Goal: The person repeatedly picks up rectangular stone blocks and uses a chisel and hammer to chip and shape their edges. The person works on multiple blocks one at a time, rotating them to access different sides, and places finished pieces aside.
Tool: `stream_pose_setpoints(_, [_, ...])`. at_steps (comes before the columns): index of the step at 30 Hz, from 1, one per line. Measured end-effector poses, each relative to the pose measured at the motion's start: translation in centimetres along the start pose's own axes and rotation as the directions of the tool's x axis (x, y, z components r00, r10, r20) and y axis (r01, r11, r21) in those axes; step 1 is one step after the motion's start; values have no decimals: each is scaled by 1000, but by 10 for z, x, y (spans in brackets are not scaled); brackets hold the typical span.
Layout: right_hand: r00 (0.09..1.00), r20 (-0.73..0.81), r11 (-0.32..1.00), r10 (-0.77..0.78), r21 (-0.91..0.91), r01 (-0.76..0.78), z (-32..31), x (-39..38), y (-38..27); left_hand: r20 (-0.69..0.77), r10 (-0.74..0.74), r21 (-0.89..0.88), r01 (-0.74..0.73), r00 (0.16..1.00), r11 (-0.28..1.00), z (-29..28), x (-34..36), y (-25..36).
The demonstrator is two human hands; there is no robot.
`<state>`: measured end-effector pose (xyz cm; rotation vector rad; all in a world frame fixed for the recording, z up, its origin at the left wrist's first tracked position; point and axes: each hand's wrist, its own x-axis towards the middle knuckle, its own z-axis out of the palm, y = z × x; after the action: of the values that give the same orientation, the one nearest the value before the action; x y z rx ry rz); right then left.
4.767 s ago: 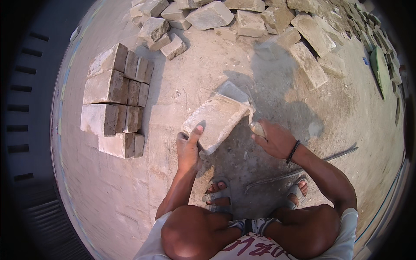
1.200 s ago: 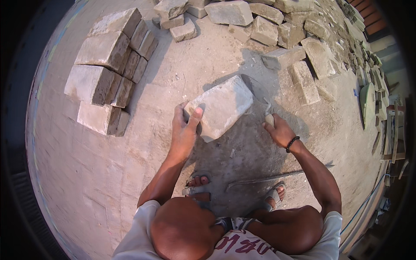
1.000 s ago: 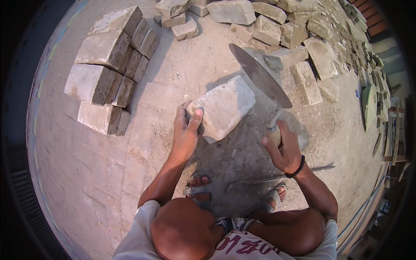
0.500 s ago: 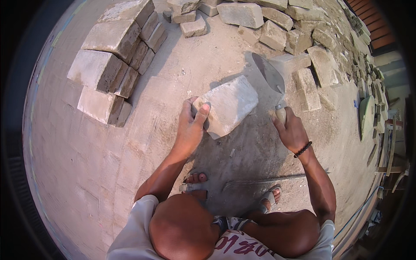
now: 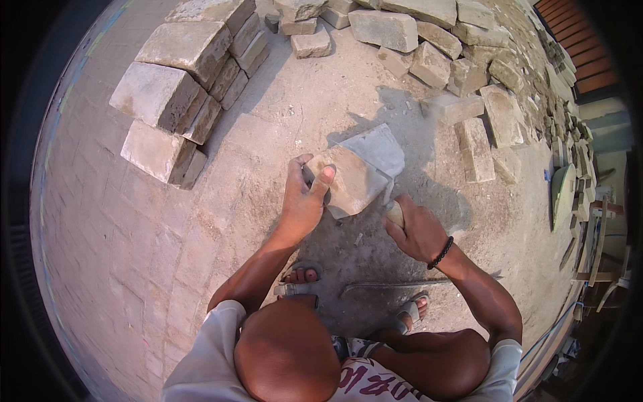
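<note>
- The trowel (image 5: 375, 151) has just swung from beyond the brick (image 5: 340, 179) to across its far right part; they seem to touch, so blade and brick are now together.
- My left hand (image 5: 305, 197) has its fingers spread to the brick's thickness, gripping its near-left end above the ground (image 5: 254, 147).
- My right hand (image 5: 418, 231) has its fingers curled round the trowel's handle.
- I count one trowel, one held brick, two sandals (image 5: 297, 289); the heap (image 5: 432, 63) is cut off, uncountable.

Left of two head-worn fisheye cameras, facing steeply downward over bent knees (image 5: 288, 348). The left hand (image 5: 307, 194) and right hand (image 5: 419, 231) lie at arm's reach, near mid-field; the pile of blocks (image 5: 431, 65) lies farther off, toward the upper edge.
</note>
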<state>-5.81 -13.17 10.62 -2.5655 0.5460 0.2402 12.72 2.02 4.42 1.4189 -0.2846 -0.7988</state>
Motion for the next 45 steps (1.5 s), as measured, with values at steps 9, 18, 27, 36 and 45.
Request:
stream_pose_setpoints(9, [986, -9, 985, 167, 55, -166, -19, 8, -3, 7, 48, 63, -49, 999, 997, -5, 2, -5])
stream_pose_setpoints(18, [970, -135, 971, 202, 160, -179, -26, 25, 17, 0, 72, 82, -72, 997, 994, -16, 4, -8])
stream_pose_setpoints(27, [977, -117, 954, 180, 263, -144, -44, 13, -24, 12, 94, 26, -95, 995, 995, -13, 3, -6])
stream_pose_setpoints(36, [958, -67, 959, 280, 69, -275, -61, 22, -5, 0, 135, -7, -135, 991, 991, -7, 5, -1])
stream_pose_setpoints(45, [936, -81, 933, 343, 142, -329, -16, -9, 32, 34, 175, 95, -178, 984, 979, -8, 6, -19])
